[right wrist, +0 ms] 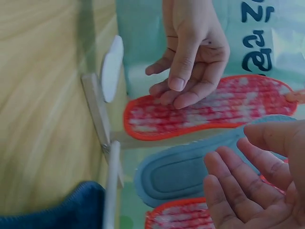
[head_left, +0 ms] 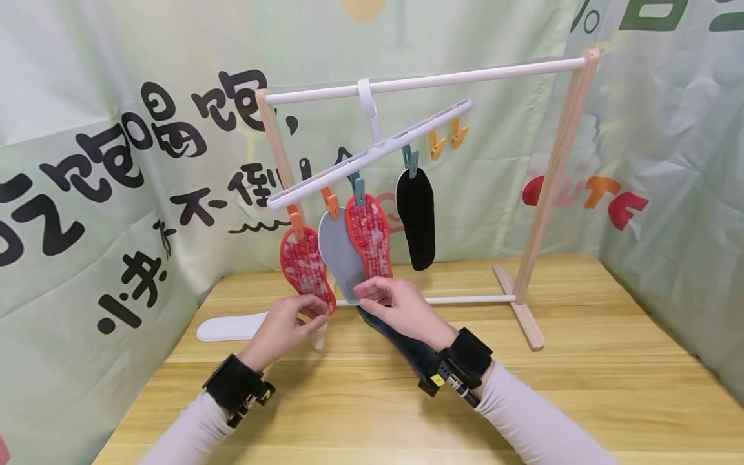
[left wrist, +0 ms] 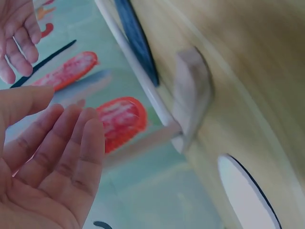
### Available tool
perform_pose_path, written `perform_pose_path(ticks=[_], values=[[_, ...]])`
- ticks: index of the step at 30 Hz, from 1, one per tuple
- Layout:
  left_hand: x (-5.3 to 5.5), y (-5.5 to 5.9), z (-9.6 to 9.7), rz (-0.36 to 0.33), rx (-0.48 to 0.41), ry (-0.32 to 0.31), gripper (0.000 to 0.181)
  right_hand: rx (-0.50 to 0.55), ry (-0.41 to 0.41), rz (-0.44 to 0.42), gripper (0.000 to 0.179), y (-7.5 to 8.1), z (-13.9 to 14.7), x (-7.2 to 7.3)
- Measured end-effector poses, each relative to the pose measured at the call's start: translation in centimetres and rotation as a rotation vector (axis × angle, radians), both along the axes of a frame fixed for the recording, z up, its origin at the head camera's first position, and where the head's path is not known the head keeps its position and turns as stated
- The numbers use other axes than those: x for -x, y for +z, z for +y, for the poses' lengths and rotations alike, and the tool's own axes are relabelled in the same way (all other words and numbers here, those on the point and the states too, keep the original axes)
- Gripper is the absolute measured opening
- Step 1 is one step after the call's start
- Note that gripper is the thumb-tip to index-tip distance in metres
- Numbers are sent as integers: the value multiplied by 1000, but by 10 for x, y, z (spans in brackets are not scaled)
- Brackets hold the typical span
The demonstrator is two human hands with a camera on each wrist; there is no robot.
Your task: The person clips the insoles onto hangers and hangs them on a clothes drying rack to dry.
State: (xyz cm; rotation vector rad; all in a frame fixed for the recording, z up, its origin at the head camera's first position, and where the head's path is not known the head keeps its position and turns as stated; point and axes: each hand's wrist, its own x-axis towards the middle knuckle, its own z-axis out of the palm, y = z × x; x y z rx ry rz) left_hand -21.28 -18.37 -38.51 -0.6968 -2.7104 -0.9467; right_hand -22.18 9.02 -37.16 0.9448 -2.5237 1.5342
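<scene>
In the head view my left hand (head_left: 290, 321) is at the lower end of the left red-and-white insole (head_left: 306, 265). Its fingers are loosely bent, and the right wrist view shows the thumb apart from them. My right hand (head_left: 407, 310) is beside the tip of the grey-blue insole (head_left: 341, 248), thumb and fingers spread apart in the right wrist view (right wrist: 252, 181). Orange clips hold these two insoles; teal clips hold a second red insole (head_left: 370, 236) and a black insole (head_left: 416, 219). All hang from a tilted white hanger (head_left: 401, 137).
The hanger hooks on the rail of a wooden rack (head_left: 549, 181). Two yellow clips (head_left: 437, 146) hang bare on its right. On the wooden table (head_left: 325, 413) lie a white insole (head_left: 229, 327) and a dark blue insole (head_left: 401, 339), the latter partly under my right wrist. Printed cloth stands behind.
</scene>
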Motion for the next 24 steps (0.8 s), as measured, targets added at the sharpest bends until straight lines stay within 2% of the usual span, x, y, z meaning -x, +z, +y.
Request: perform_pose_path(ticks=[9, 18, 24], values=[[0, -12, -31, -2, 71, 22, 11, -69, 83, -51, 26, -16, -18, 1], [-1, -20, -58, 4, 129, 47, 19, -142, 111, -57, 25, -21, -35, -4], [3, -24, -73, 14, 180, 74, 27, -181, 154, -46, 31, -30, -49, -3]])
